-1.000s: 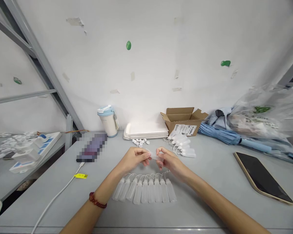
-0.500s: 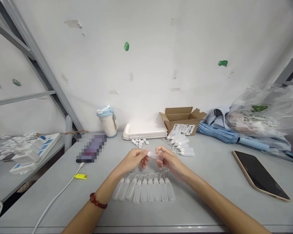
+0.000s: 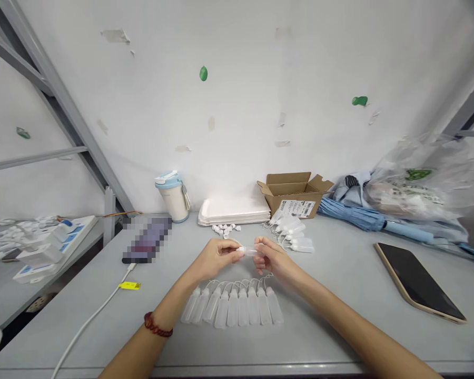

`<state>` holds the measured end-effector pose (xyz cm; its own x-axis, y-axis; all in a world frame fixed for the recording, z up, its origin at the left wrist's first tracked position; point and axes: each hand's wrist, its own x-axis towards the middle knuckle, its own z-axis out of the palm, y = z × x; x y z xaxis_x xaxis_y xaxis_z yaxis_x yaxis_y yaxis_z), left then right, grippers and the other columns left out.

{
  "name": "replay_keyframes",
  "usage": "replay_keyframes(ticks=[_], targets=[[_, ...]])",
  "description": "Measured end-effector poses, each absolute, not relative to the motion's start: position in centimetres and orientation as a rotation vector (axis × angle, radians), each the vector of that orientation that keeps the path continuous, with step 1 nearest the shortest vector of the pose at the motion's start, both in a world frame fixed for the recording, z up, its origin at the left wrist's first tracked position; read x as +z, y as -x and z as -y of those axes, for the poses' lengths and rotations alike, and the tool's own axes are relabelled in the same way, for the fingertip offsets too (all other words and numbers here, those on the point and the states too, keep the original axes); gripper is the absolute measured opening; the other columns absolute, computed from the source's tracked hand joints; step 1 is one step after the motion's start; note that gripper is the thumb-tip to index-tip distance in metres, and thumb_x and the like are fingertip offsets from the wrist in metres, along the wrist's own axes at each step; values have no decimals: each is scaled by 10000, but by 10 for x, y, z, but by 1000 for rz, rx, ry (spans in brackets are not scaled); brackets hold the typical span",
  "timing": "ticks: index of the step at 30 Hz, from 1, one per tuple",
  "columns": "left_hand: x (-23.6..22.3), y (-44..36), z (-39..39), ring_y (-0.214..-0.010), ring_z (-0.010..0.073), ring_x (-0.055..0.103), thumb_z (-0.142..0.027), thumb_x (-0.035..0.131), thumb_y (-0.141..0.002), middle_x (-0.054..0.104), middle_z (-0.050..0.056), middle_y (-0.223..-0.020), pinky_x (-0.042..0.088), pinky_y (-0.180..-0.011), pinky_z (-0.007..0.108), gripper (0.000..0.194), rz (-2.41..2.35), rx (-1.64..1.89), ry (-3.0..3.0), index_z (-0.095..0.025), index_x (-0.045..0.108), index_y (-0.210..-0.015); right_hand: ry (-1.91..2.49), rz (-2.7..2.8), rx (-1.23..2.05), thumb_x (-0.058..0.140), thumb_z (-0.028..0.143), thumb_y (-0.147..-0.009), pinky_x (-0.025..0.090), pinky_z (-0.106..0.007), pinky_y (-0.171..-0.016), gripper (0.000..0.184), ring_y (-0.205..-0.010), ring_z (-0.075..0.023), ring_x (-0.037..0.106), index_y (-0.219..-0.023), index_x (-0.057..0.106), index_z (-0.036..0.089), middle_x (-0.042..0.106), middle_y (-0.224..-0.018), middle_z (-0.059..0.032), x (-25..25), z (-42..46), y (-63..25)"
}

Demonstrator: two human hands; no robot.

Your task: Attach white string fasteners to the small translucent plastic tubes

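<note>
Between my hands a small translucent plastic bottle (image 3: 250, 252) lies sideways above the table. My left hand (image 3: 217, 257) is closed, its thumb and fingers pinching the white cap (image 3: 241, 251) at the bottle's left end. Wrapped round the bottle's body from the right is my closed right hand (image 3: 275, 259). Below my hands, a row of several similar bottles (image 3: 233, 309) with white cord loops lies side by side. Beyond my left hand is a small heap of white caps (image 3: 224, 230). More bottles with cords (image 3: 294, 232) lie past my right hand.
At the back stand a blue-lidded tumbler (image 3: 173, 199), a stack of white envelopes (image 3: 235, 210) and an open cardboard box (image 3: 292, 197). A folded blue umbrella (image 3: 351, 215) and a phone (image 3: 418, 281) lie to the right. A cabled, blurred-out device (image 3: 148, 240) is left.
My left fingers have shifted their pinch on the bottle's cap end and drawn closer together. My right hand keeps the bottle at nearly the same place.
</note>
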<state>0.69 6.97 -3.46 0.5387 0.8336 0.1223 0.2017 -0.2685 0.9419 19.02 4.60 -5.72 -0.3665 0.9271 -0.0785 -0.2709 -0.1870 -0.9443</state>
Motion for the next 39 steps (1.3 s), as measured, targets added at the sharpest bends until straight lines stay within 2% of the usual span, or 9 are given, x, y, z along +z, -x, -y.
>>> replay_keyframes(ticks=[4, 8, 10, 13, 16, 25, 30, 35, 39], targets=[[-37, -8, -71, -616, 114, 512, -310, 615, -756, 578, 3, -644, 406, -618, 222, 190, -905, 816, -1695, -125, 656, -759, 929, 1294, 1532, 497, 407, -817, 345, -233, -528, 207, -497, -94, 352, -779, 405, 226, 341, -549, 81, -58, -48, -191], [-39, -7, -72, -587, 114, 538, -395, 580, -775, 617, 34, -685, 435, -598, 228, 291, -936, 828, -1595, -118, 644, -710, 1022, 1572, 1140, 493, 402, -838, 360, -255, -577, 198, -588, -120, 441, -882, 486, 209, 478, -641, 37, -61, -49, -193], [-41, -7, -73, -537, 113, 534, -469, 529, -793, 613, 43, -656, 434, -534, 228, 387, -963, 809, -1509, -111, 630, -687, 1062, 1630, 1027, 473, 392, -849, 383, -273, -613, 209, -637, -135, 484, -916, 512, 197, 543, -713, 4, -63, -48, -193], [-43, -8, -73, -409, 90, 466, -560, 451, -803, 551, 23, -528, 350, -397, 201, 518, -1047, 683, -1424, -98, 623, -645, 1103, 1657, 919, 463, 367, -855, 404, -296, -646, 209, -677, -155, 528, -943, 532, 189, 593, -767, -27, -65, -47, -192], [-43, -10, -70, -353, 59, 390, -582, 439, -800, 487, -11, -458, 288, -365, 182, 551, -1078, 610, -1428, -96, 624, -615, 1129, 1675, 859, 474, 353, -854, 406, -301, -651, 195, -688, -166, 551, -947, 539, 195, 605, -759, -27, -64, -46, -192], [-43, -14, -68, -376, 68, 408, -547, 500, -781, 489, -22, -450, 321, -411, 202, 491, -1053, 706, -1506, -112, 613, -584, 1147, 1665, 837, 502, 361, -836, 358, -281, -582, 177, -636, -161, 523, -875, 563, 200, 587, -661, -4, -61, -44, -192], [-40, -16, -64, -508, 119, 508, -457, 527, -799, 466, -29, -408, 436, -621, 243, 428, -988, 793, -1661, -151, 534, -500, 1118, 1584, 934, 494, 404, -830, 335, -268, -567, 245, -594, -134, 449, -729, 539, 185, 519, -634, 10, -64, -50, -195], [-40, -20, -61, -511, 105, 466, -384, 534, -800, 509, -21, -552, 381, -523, 221, 308, -1012, 819, -1817, -142, 565, -611, 1071, 1434, 1151, 543, 509, -761, 261, -251, -512, 357, -510, -101, 355, -635, 477, 182, 418, -550, 44, -67, -55, -195], [-43, -22, -60, -554, 115, 470, -332, 524, -812, 534, -10, -594, 365, -543, 222, 258, -1056, 871, -2022, -148, 585, -641, 1071, 1320, 1288, 595, 539, -700, 195, -250, -489, 401, -476, -89, 295, -573, 450, 188, 361, -497, 61, -66, -57, -194]])
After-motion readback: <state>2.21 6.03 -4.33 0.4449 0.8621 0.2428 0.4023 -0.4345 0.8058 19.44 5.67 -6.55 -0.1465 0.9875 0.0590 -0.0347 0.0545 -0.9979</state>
